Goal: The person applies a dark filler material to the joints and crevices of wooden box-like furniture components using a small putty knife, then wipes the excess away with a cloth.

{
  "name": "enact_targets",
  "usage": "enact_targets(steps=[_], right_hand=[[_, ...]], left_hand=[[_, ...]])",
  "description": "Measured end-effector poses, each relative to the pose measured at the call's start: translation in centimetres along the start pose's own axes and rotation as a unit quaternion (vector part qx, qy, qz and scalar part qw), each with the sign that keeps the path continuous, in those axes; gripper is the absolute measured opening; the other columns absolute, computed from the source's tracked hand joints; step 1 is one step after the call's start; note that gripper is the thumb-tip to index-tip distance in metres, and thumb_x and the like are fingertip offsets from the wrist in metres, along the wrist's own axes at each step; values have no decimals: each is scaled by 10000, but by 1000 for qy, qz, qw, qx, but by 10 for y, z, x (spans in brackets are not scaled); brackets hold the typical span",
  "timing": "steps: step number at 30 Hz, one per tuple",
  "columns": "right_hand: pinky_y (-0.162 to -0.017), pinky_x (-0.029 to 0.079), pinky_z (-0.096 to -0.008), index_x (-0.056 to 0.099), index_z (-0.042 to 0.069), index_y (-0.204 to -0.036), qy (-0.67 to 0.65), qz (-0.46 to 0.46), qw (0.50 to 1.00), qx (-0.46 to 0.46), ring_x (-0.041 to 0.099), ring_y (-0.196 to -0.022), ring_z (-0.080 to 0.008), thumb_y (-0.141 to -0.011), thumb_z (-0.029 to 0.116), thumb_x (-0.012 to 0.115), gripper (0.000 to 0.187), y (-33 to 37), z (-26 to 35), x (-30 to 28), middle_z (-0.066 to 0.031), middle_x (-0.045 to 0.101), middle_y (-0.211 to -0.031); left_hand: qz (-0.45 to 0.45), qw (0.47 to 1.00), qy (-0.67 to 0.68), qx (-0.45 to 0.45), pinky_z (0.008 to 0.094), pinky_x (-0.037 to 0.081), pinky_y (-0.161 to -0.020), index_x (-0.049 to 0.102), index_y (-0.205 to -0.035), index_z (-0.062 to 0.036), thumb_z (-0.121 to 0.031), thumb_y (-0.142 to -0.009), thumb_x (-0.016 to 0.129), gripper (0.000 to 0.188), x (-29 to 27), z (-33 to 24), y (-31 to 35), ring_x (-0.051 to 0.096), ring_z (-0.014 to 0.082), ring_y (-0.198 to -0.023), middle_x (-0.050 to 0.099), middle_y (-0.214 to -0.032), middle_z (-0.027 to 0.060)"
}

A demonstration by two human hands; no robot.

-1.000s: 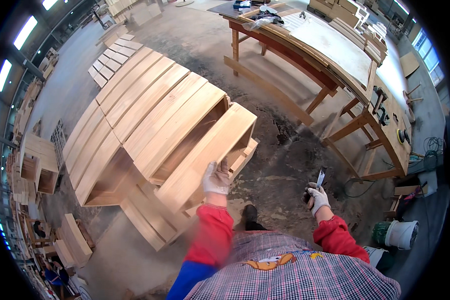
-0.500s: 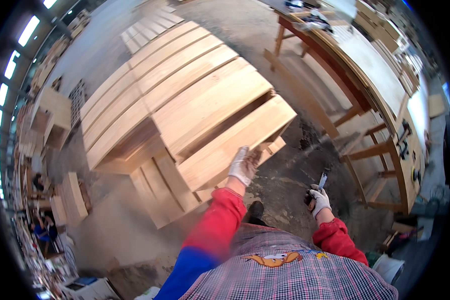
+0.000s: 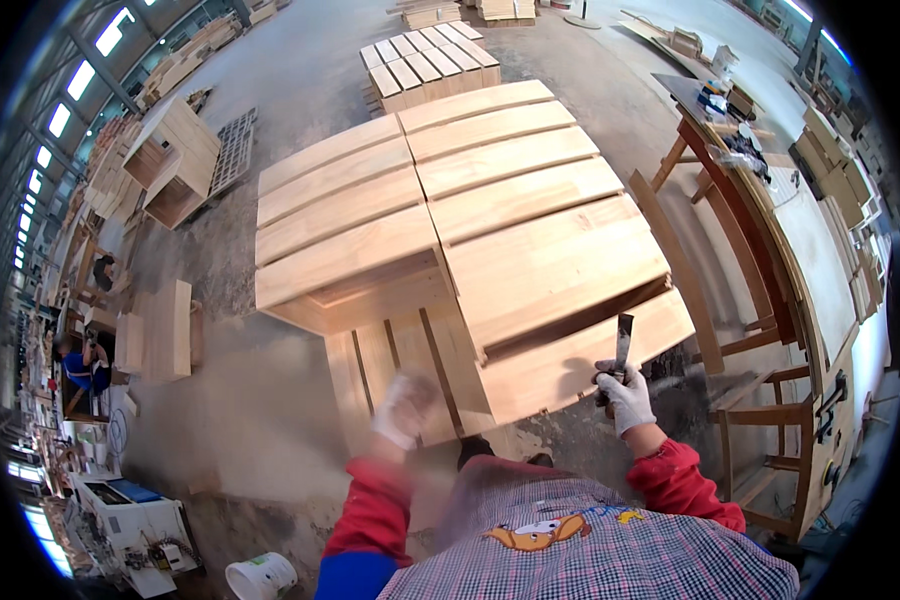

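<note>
In front of me lies a large block of pale wooden drawers [image 3: 540, 265], packed in two columns with narrow gaps between them. The nearest drawer [image 3: 560, 372] on the right lies askew, with a dark wedge-shaped gap behind it. My right hand [image 3: 627, 400], in a whitish glove, grips a putty knife [image 3: 624, 338] with its blade pointing up, above that drawer's near edge. My left hand [image 3: 407, 408], also gloved, is smeared by motion over the lower slatted boards [image 3: 355, 385]. Whether it touches them or holds anything does not show.
A long workbench [image 3: 745, 215] with tools and trestle legs runs along the right. More stacked wooden pieces [image 3: 430, 65] stand behind the block. Open wooden boxes [image 3: 180, 165] stand at the left. A white bucket [image 3: 262, 577] sits lower left; a person in blue [image 3: 88, 370] is farther off.
My left hand has let go of the nearest drawer and moved left. The right hand has risen with the putty knife toward that drawer. The whole view has turned.
</note>
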State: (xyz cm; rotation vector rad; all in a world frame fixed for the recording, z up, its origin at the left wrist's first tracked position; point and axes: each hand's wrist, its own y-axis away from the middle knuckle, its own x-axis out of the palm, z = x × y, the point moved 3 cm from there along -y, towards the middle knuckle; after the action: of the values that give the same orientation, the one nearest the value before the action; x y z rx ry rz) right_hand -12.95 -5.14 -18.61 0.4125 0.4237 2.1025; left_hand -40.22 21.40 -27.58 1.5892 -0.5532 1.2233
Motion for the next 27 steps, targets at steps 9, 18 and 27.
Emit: enact_targets(steps=[9,18,27], right_hand=[[-478,429,-215,579,24,-1021,70,-73,995,-5,517,-533,-80,-823,38,594,199,-27,-12,49,-20,571,-717],[-471,448,-223,556,29,-1057,21,-93,994,49,543,-534,-99,-846,94,598,225,-31,-6,46,-38,579,-736],[-528,474,-262,544,14,-1074,-88,20,995,51,558,-575,-136,-853,121,606,254,-29,7,35,-56,577,-771]], left_hand=[[-184,948,-57,253,461,475,-892,537,-1095,-156,-327,-821,656,345,77,-137,-153,515,262,-1081,569,-1116,78],[-182,940,-79,278,372,541,-777,584,-1064,-162,-380,-754,721,402,77,-168,-165,585,221,-981,606,-1081,45],[-200,861,-145,444,256,505,-468,590,-1049,-52,-366,-854,589,369,197,-137,2,625,168,-609,674,-868,63]])
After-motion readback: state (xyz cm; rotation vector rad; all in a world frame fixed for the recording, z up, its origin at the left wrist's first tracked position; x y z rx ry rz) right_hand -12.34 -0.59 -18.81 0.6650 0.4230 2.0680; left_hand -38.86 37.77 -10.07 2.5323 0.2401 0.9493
